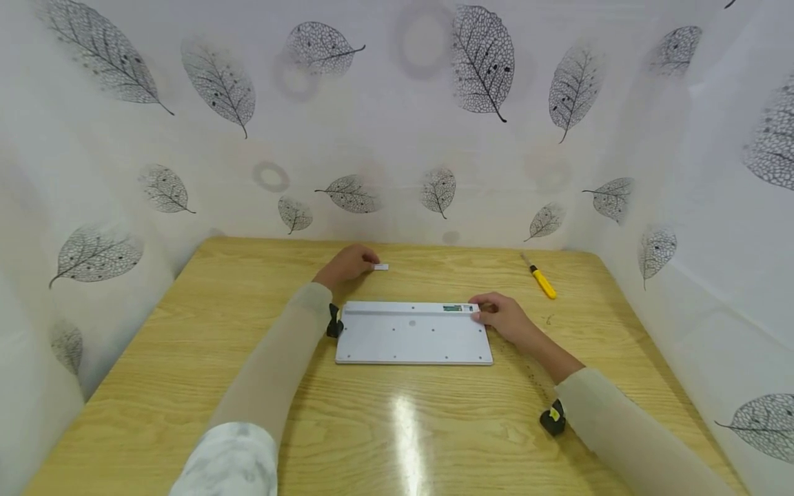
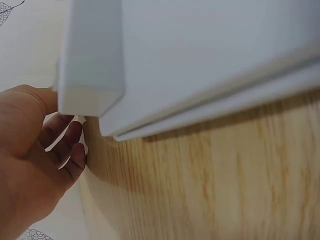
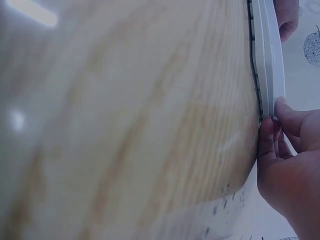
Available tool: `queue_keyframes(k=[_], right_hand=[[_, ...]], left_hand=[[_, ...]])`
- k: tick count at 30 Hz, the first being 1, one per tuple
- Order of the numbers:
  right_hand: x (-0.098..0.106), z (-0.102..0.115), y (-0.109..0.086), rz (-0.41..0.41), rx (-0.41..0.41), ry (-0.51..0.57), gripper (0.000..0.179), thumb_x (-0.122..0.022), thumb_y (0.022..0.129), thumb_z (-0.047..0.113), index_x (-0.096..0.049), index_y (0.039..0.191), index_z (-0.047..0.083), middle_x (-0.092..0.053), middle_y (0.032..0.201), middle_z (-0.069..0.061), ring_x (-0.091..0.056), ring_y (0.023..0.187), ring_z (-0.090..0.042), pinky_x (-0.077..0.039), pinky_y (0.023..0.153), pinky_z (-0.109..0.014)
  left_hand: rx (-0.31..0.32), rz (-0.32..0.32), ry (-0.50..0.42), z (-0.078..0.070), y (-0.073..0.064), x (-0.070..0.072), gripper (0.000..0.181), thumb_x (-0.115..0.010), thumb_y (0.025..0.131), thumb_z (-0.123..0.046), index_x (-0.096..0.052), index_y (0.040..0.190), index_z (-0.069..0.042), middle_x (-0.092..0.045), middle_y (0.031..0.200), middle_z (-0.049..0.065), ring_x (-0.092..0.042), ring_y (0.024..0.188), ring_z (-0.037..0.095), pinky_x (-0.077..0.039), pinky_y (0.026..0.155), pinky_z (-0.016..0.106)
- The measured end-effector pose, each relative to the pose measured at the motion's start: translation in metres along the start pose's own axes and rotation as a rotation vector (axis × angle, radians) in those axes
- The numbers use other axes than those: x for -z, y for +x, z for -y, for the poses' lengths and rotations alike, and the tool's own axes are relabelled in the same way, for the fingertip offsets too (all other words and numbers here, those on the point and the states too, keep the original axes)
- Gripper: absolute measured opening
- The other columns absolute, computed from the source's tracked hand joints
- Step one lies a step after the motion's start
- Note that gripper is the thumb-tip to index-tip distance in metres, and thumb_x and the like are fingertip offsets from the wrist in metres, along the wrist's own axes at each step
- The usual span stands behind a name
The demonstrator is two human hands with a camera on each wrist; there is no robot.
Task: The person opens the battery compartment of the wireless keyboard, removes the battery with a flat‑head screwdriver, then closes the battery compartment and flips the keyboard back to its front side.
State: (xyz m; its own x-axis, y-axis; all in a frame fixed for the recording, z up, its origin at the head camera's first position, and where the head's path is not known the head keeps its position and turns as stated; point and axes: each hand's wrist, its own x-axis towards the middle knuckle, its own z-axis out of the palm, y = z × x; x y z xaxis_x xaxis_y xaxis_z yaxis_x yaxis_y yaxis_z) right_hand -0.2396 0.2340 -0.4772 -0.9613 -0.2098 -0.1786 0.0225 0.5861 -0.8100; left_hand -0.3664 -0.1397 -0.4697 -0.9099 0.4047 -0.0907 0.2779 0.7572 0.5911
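A white keyboard (image 1: pixel 412 341) lies face down on the wooden table, its screw-dotted back up and its raised strip at the far side. Near the strip's right end, an open slot (image 1: pixel 457 308) shows something green inside. My right hand (image 1: pixel 505 318) grips the keyboard's far right corner, thumb on one face and fingers on the other, as the right wrist view also shows. Beyond the keyboard, my left hand (image 1: pixel 349 266) pinches a small flat white piece (image 1: pixel 381 266) close over the table. In the left wrist view, the keyboard (image 2: pixel 200 55) hides the left fingertips and that piece.
A screwdriver (image 1: pixel 542 281) with a yellow handle lies at the back right of the table (image 1: pixel 186 386). A leaf-patterned curtain (image 1: pixel 397 131) hangs behind and along both sides. Each wrist wears a dark camera, the right one (image 1: pixel 552 419) near the table.
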Motion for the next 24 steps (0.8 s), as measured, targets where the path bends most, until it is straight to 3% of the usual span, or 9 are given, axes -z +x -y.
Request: queue_keyframes(k=[14, 24], right_hand=[[0.0, 0.001, 0.0, 0.007, -0.009, 0.007, 0.037, -0.065, 0.1, 0.02, -0.06, 0.136, 0.011, -0.062, 0.127, -0.014, -0.056, 0.105, -0.026, -0.045, 0.088, -0.034], [0.001, -0.002, -0.001, 0.004, -0.001, 0.003, 0.037, -0.064, 0.1, 0.019, -0.06, 0.136, 0.011, -0.061, 0.128, -0.014, -0.055, 0.106, -0.026, -0.045, 0.089, -0.035]], left_hand=[[-0.02, -0.006, -0.081, -0.007, -0.012, 0.002, 0.029, -0.054, 0.102, -0.014, -0.067, 0.127, -0.005, -0.064, 0.132, 0.015, -0.056, 0.126, 0.032, -0.042, 0.111, 0.046], [-0.091, 0.02, -0.188, -0.031, -0.026, -0.011, 0.028, -0.057, 0.104, -0.017, -0.068, 0.127, -0.007, -0.065, 0.127, 0.01, -0.057, 0.117, 0.026, -0.047, 0.103, 0.045]])
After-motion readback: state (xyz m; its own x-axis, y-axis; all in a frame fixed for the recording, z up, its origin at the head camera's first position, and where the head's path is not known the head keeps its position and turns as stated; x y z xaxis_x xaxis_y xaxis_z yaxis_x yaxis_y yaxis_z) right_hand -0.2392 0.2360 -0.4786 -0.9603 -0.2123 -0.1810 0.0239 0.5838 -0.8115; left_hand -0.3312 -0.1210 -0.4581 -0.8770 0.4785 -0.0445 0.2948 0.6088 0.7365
